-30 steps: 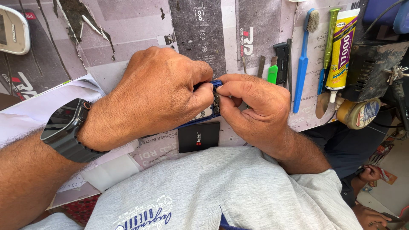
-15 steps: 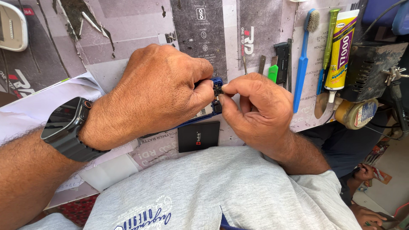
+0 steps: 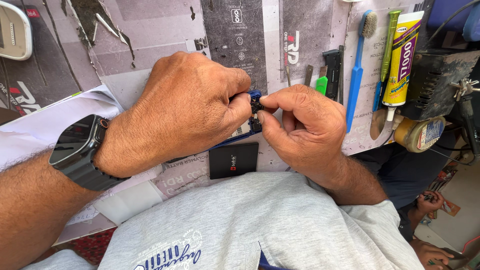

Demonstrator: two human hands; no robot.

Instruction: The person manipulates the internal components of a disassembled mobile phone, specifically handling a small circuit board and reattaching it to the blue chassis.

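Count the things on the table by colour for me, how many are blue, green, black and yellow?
Blue: 2, the blue phone that the left hand and right hand pinch, and the toothbrush.
Green: 2, the screwdriver and the small green tool.
Black: 2, the flat black box and the black tool.
Yellow: 1, the glue tube.
Total: 7.

Left hand (image 3: pixel 185 110) and right hand (image 3: pixel 305 125) meeting at mid-worktop (image 3: pixel 150 55), a small part (image 3: pixel 256 107) pinched between their fingertips over a phone (image 3: pixel 245 131). Just below the phone, a flat battery (image 3: pixel 233 160). Right of the hands, a toothbrush (image 3: pixel 359 65), then a glue tube (image 3: pixel 400 57). Far left corner, a second handset (image 3: pixel 14 31).
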